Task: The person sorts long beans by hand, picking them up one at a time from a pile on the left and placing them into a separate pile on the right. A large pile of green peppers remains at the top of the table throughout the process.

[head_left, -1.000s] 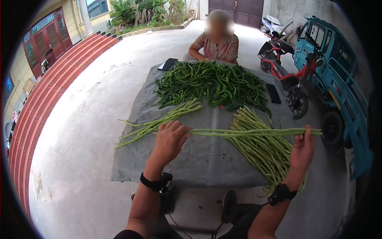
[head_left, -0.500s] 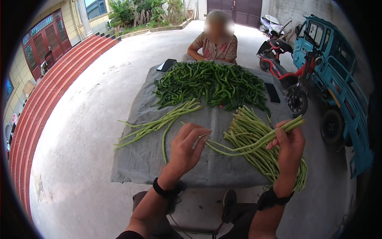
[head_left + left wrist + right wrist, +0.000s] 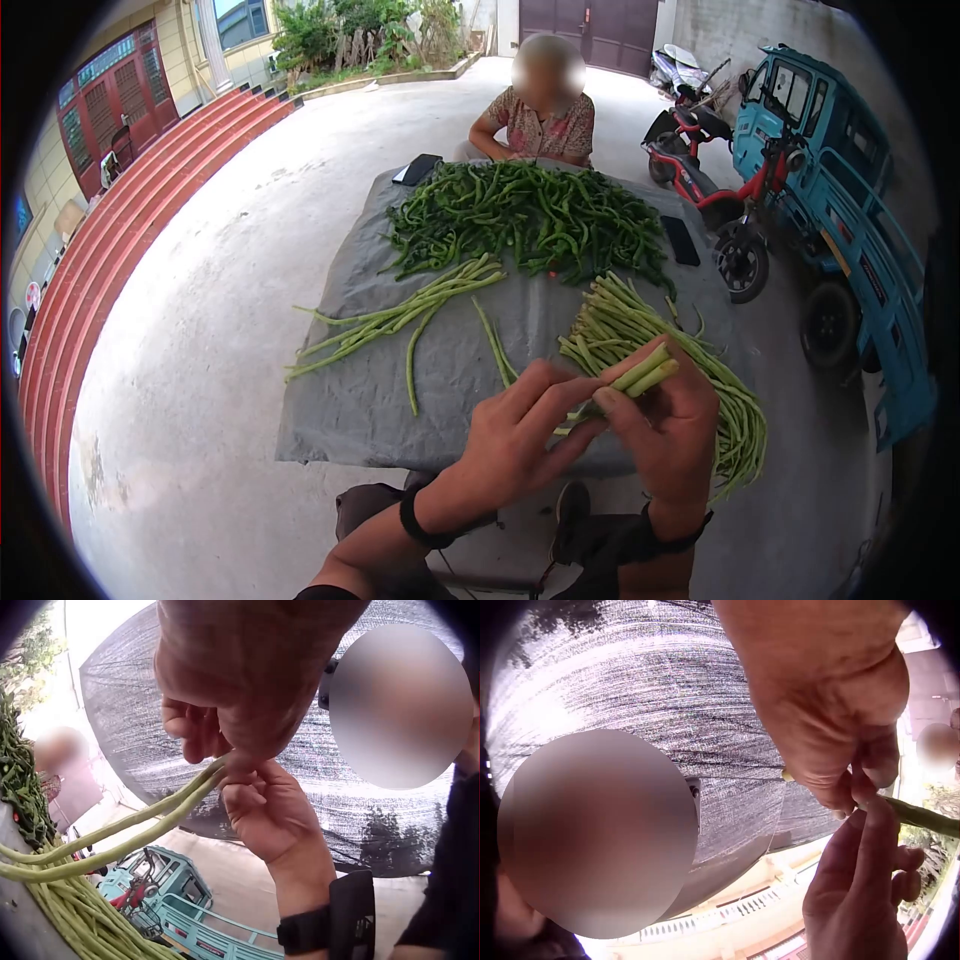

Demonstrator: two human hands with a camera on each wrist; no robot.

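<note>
Both hands meet over the near edge of the desk (image 3: 330, 440), which is draped in grey cloth; the right hand (image 3: 665, 425) is curled round a small bunch of long beans (image 3: 645, 372), whose cut ends stick up past its fingers toward one o'clock; the left hand (image 3: 520, 430) lies just at nine o'clock of it, fingers stretched across and pinching the same beans against the right thumb; in the left wrist view two of these beans (image 3: 112, 832) trail from the pinch down toward eight o'clock; in the right wrist view the left hand's fingertips (image 3: 874, 814) press on a bean end beneath the right hand (image 3: 832, 697); behind the hands, at twelve to two o'clock, a large heap of long beans (image 3: 640, 330) lies on the cloth and hangs over the desk's right edge; a smaller sorted row of beans (image 3: 400, 312) lies at ten o'clock, slanting across the cloth, with a loose bean (image 3: 412, 362) beside it and another single bean (image 3: 492, 340) between the row and the heap; a pile of green peppers (image 3: 525, 215) covers the far half of the desk; a seated person (image 3: 540, 120) is at the far edge; a dark phone (image 3: 680, 240) lies at the right of the peppers; a red scooter (image 3: 715, 195) and a blue vehicle (image 3: 850, 190) stand at two o'clock.
</note>
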